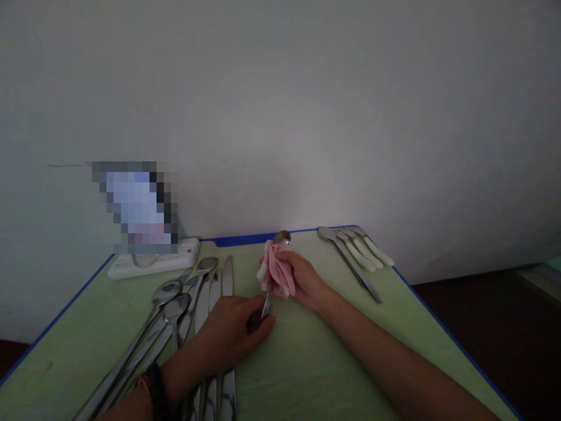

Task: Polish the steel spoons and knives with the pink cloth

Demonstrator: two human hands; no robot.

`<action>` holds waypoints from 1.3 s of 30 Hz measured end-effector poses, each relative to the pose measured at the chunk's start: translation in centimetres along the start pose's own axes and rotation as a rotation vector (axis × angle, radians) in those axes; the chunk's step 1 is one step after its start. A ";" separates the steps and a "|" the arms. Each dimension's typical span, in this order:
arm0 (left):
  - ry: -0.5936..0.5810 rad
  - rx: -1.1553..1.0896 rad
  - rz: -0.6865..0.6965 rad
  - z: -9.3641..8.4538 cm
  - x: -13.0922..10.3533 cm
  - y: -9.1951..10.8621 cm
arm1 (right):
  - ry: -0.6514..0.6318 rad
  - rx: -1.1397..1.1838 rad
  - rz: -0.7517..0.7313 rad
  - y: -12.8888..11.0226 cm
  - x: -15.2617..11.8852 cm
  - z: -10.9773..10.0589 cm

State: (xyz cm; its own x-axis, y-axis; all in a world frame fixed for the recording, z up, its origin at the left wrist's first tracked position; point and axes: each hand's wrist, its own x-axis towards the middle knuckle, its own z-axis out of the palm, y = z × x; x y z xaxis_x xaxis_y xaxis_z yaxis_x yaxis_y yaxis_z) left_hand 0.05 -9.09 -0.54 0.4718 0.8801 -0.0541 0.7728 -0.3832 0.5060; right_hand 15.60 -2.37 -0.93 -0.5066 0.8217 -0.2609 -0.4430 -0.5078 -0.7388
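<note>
Near the middle of the table, my left hand [236, 327] grips the lower handle of a metal spoon [282, 237]. A pink and white cloth [277, 272] is wrapped around the spoon just below its bowl, and my right hand [304, 279] is closed on that cloth. The bowl sticks out above the cloth, pointing toward the wall. Part of the handle shows between the cloth and my left hand. Beneath and beside my left forearm lie several metal spoons [175, 307] and table knives [227, 278], partly covered by that arm.
At the table's far right lie a metal spoon [328, 235] and several forks with pale handles [362, 257]. A white stand [153, 266] at the back left carries a blurred-out device [135, 204]. The green table [298, 362] has a blue edge and meets a grey wall [280, 117].
</note>
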 end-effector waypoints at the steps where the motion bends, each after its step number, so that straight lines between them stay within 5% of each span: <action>1: -0.002 0.001 -0.002 0.0 0.0 0.0 | -0.004 0.004 -0.002 0.0 0.0 0.0; 39: -0.017 0.026 -0.010 -0.2 0.0 0.1 | 0.013 -0.012 0.010 -0.1 -0.1 0.3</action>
State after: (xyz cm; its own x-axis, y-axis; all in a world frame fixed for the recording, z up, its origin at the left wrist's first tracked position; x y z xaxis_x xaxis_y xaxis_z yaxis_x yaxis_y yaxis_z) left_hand 0.09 -9.07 -0.34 0.4712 0.8789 -0.0736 0.7878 -0.3819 0.4832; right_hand 15.48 -2.44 -0.67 -0.5012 0.8200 -0.2762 -0.4292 -0.5128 -0.7436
